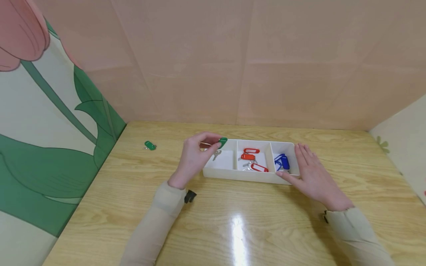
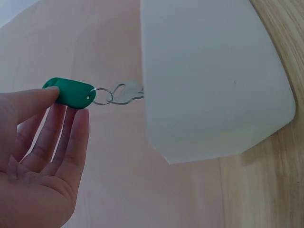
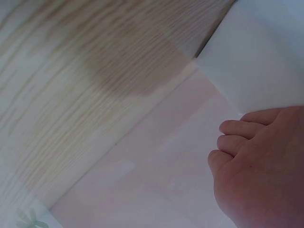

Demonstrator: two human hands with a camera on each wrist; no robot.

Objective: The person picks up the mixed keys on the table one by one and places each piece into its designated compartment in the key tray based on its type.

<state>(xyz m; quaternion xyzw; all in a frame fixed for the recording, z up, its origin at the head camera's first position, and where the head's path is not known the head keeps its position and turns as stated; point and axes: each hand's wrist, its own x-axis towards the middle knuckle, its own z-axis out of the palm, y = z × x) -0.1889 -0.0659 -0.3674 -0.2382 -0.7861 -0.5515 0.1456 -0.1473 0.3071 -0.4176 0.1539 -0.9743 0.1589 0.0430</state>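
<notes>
My left hand (image 1: 194, 157) pinches a green key tag (image 2: 71, 92) between thumb and fingers over the left compartment of a white three-compartment box (image 1: 254, 177). From the tag's ring hangs a key (image 1: 217, 154), its lower end hidden behind the box wall in the left wrist view. Red key tags (image 1: 247, 157) with keys lie in the middle compartment, and blue key tags (image 1: 284, 162) in the right one. My right hand (image 1: 311, 177) rests at the box's right end, fingers straight along the end wall and thumb on the front rim.
Another green key tag (image 1: 150, 145) with a key lies on the wooden table (image 1: 266, 229), left of the box. Behind the table rises a pinkish wall (image 1: 246, 74); a flower-patterned panel (image 1: 43, 159) borders its left side.
</notes>
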